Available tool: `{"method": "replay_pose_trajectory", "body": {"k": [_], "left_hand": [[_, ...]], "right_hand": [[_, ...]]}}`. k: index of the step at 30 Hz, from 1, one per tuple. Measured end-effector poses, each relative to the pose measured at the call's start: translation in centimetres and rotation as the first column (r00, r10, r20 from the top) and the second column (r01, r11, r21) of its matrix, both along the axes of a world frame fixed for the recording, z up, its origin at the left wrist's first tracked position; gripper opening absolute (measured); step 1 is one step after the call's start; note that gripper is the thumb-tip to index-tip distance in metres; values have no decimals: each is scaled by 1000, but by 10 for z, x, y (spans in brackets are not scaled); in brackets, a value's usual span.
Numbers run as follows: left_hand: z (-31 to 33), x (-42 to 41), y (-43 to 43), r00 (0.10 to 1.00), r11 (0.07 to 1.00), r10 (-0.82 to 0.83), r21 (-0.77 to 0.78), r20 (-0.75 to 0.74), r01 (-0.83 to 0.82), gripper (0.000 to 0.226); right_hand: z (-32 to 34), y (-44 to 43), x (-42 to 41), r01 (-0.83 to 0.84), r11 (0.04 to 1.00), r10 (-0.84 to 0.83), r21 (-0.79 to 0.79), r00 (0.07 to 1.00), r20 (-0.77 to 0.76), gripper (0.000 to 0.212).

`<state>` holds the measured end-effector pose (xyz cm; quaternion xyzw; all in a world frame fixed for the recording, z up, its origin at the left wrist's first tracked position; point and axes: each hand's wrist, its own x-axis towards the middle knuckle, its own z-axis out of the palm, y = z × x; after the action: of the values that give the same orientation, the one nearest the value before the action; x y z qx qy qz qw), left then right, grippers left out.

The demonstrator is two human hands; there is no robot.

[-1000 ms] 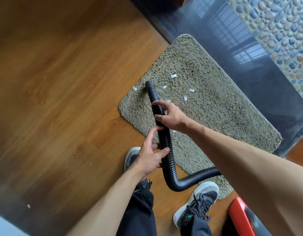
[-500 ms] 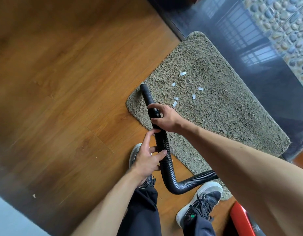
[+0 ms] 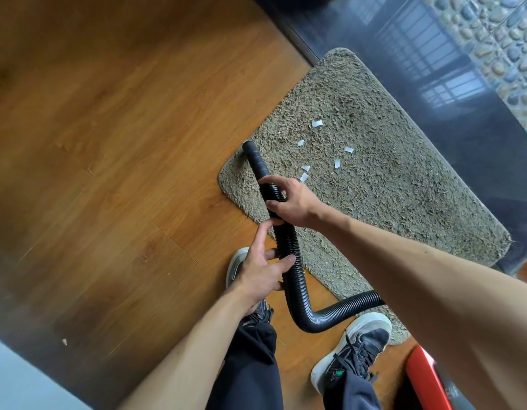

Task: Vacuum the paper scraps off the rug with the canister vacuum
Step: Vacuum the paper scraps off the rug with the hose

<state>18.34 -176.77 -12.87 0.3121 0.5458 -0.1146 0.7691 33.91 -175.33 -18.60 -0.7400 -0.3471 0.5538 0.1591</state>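
**Head view, looking down.** Nearest, at the lower right edge, is a corner of the red canister vacuum, mostly cut off by the frame. Just left of it stand two dark trouser legs. The right shoe rests at the near end of the rug. The left shoe is on the wooden floor and largely hidden behind the left hand.

The black ribbed hose emerges from behind the right forearm, bends sharply between the shoes and runs away toward the far left. The left hand holds the hose above the bend, thumb over the ribs and index finger stretched along it. Just beyond, the right hand is wrapped around the hose from the right. The two hands are close together, and the index fingertip almost meets the right hand.

The smooth nozzle end lies over the rug's left edge. Whether it touches the pile cannot be told.

Six white paper scraps lie scattered on the rug, to the right of and beyond the nozzle, apart from it.

Beyond the rug runs a dark glossy strip, then pebble paving at the far right.
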Motion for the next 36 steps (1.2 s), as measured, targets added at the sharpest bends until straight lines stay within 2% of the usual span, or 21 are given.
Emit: {"method": "replay_pose_trajectory", "body": {"k": [10,14,22,28,36], "left_hand": [[-4,4,-1,997,996,-81,24,9,81,63],[-1,7,-6,995,995,-97,33,0,97,63],[6,-9,-5,1000,1000,-1,20,-1,1,68],[1,-14,10,999,999,39,14,-18,-38,67],[-1,-2,11,997,997,-71,16,-11,72,66]], "right_hand": [[-1,-13,4,122,992,-122,24,993,2,49],[0,-17,6,99,995,-99,-2,995,6,49],[-1,-5,-11,0,1000,0,-8,1000,-23,50],[-8,12,-20,-1,1000,1,-6,1000,-18,51],[-1,-1,-6,110,994,-111,20,994,24,49]]}}
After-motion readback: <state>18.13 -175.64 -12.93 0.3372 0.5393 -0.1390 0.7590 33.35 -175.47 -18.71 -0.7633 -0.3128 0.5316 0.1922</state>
